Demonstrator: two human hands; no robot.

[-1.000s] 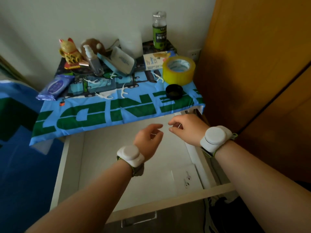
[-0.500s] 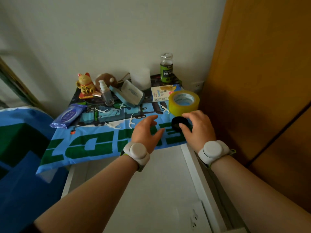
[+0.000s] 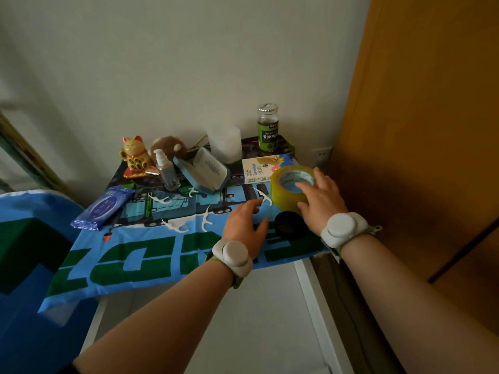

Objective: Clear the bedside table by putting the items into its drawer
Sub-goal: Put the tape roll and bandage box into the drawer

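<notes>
Right fingers (image 3: pixel 305 188): apart, laid over the top of the tape (image 3: pixel 283 194); one tip over its core, thumb at the near wall; pinching or merely touching, cannot tell.
Right hand (image 3: pixel 324 203): palm down above the roll's near right side.
Left fingers (image 3: pixel 249 207): apart, loosely bent, holding nothing; forefinger tip just beside a floss pick (image 3: pixel 266 197).
Left hand (image 3: pixel 243 225): hovering over the cloth (image 3: pixel 135 255), left of the tape.
Bands (image 3: pixel 343 228): white, one on each wrist.
Tape: yellow, lying flat on the cloth near its right edge.
Lid (image 3: pixel 289 224): black, round, just beside the tape's near side, between the two hands.
Picks (image 3: pixel 175 226): four more, white, scattered on the cloth to the left.
Box (image 3: pixel 259 170): bandages, flat, just behind the tape.
Back row: cat (image 3: pixel 133 155), plush (image 3: pixel 167 148), spray (image 3: pixel 164 171), open blue case (image 3: pixel 205 171), cup (image 3: pixel 224 143), jar (image 3: pixel 267 128).
Wipes (image 3: pixel 104 206): blue pack at the cloth's left edge.
Drawer (image 3: pixel 270 306): standing open below the cloth's front edge, white inside, under both forearms.
</notes>
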